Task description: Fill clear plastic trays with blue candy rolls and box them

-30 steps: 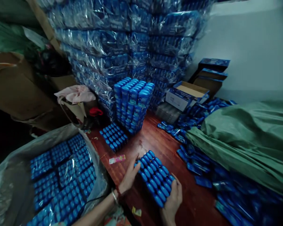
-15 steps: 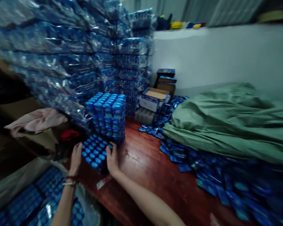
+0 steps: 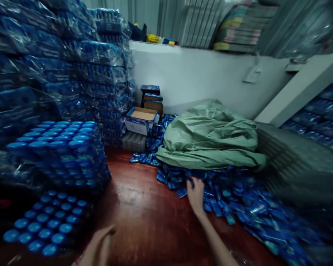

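Note:
My right hand [image 3: 195, 192] reaches over the near edge of a heap of blue packets [image 3: 255, 207] on the floor. Its fingers are curled round a dark blue packet [image 3: 192, 182], partly hidden by them. My left hand [image 3: 100, 240] hovers low over the bare floor, thumb and fingers apart, slightly blurred, with nothing in it. To its left, a block of blue-capped containers [image 3: 48, 223] stands in rows on the floor. Behind that rises a taller stack of the same blue-capped containers [image 3: 72, 159].
Plastic-wrapped blue packs [image 3: 102, 74] are piled high at the left. Beside them are an open cardboard box [image 3: 140, 123] and a grey tray [image 3: 134, 142]. A green cloth [image 3: 208, 136] covers part of the heap, before a white wall [image 3: 188, 74].
Both hands have left the low block of blue-capped containers. My right hand has moved right to the packets, my left hand back toward me. The view has turned right.

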Demonstrator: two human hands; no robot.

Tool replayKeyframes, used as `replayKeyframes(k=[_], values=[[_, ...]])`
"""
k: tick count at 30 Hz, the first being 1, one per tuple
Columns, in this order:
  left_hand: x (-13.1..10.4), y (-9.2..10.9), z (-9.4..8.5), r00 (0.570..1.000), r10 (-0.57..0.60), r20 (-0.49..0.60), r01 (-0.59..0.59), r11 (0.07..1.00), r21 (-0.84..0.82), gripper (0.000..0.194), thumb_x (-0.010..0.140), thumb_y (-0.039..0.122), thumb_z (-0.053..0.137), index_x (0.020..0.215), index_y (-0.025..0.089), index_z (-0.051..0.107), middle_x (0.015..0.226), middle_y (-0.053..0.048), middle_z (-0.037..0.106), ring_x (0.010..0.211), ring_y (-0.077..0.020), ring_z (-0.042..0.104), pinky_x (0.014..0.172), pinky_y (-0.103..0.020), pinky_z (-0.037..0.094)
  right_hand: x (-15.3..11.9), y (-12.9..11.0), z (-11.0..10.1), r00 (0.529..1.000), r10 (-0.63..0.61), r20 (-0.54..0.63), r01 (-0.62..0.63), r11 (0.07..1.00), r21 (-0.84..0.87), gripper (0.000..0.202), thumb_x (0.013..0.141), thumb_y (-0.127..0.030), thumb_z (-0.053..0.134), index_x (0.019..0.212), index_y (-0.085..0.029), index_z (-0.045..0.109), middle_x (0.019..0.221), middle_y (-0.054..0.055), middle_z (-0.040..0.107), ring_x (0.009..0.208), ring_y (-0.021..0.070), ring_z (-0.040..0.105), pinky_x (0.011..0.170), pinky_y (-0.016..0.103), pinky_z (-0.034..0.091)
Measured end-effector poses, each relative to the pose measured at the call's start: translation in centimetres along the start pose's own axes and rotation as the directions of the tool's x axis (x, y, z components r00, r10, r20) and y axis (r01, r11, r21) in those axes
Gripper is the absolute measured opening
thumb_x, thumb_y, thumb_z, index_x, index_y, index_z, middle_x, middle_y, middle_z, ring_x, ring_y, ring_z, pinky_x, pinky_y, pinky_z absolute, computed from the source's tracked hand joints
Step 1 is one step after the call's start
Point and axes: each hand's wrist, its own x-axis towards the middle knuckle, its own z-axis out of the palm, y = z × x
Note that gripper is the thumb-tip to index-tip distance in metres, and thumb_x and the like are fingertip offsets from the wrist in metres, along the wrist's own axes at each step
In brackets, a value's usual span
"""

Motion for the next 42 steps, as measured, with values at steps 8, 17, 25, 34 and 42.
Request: replayKeyframes(k=[8, 17, 25, 34, 42], values=[[20.4, 2.2, 16.9, 0.965, 0.025, 0.259, -0.14, 0.889, 0.436, 0.043, 0.088, 0.033, 0.042, 0.13, 0.025, 0.046, 0.142, -0.009, 0.037, 0.13, -0.0248, 0.033, 0.106, -0.048, 0.028, 3.8, 9.3, -12.1, 0.864, -0.069, -0.498, -0.172, 0.891, -0.421, 0.052, 0.084, -0.052, 0.032, 0.099, -0.015, 0.065, 0.108, 0.017, 0.055, 0.097, 0.0318, 0.047, 0.079, 0.044, 0.034], [27.0, 0.6, 21.0, 0.941, -0.1, 0.322, -0.104, 0.823, 0.559, 0.046, 0.086, 0.043, 0.039, 0.12, 0.018, 0.058, 0.144, -0.019, 0.025, 0.131, -0.0411, 0.025, 0.098, -0.067, 0.018, -7.2, 18.6, -24.6, 0.788, 0.057, -0.613, -0.362, 0.848, -0.386, 0.064, 0.082, -0.064, 0.029, 0.092, -0.013, 0.065, 0.094, 0.017, 0.057, 0.093, 0.0291, 0.051, 0.084, 0.044, 0.037], [23.0, -0.1, 19.5, 0.91, 0.014, 0.415, -0.308, 0.693, 0.652, 0.049, 0.084, 0.05, 0.037, 0.119, 0.022, 0.057, 0.138, -0.015, 0.034, 0.119, -0.0429, 0.035, 0.09, -0.065, 0.031, -9.1, 20.7, -23.1, 0.748, 0.386, -0.541, -0.556, 0.809, -0.191, 0.069, 0.081, -0.065, 0.025, 0.112, -0.013, 0.06, 0.111, 0.016, 0.051, 0.106, 0.0264, 0.045, 0.093, 0.042, 0.031], [7.9, 4.9, 22.0, 0.916, 0.178, 0.36, -0.366, 0.739, 0.566, 0.056, 0.088, 0.045, 0.035, 0.137, 0.017, 0.037, 0.137, -0.018, 0.04, 0.121, -0.0373, 0.036, 0.096, -0.067, 0.022, -7.6, 19.5, -19.4, 0.71, 0.47, -0.524, -0.629, 0.758, -0.172, 0.071, 0.08, -0.068, 0.027, 0.107, -0.015, 0.065, 0.111, 0.016, 0.048, 0.106, 0.0303, 0.041, 0.092, 0.046, 0.026], [1.4, 11.3, 28.0, 0.83, 0.181, 0.528, -0.398, 0.855, 0.332, 0.06, 0.089, 0.047, 0.035, 0.143, 0.023, 0.023, 0.148, -0.011, 0.027, 0.135, -0.0348, 0.019, 0.103, -0.067, 0.007, -6.9, 16.2, -16.7, 0.704, 0.489, -0.514, -0.642, 0.748, -0.169, 0.071, 0.075, -0.073, 0.03, 0.099, -0.018, 0.068, 0.111, 0.018, 0.047, 0.1, 0.0342, 0.041, 0.084, 0.048, 0.031]])
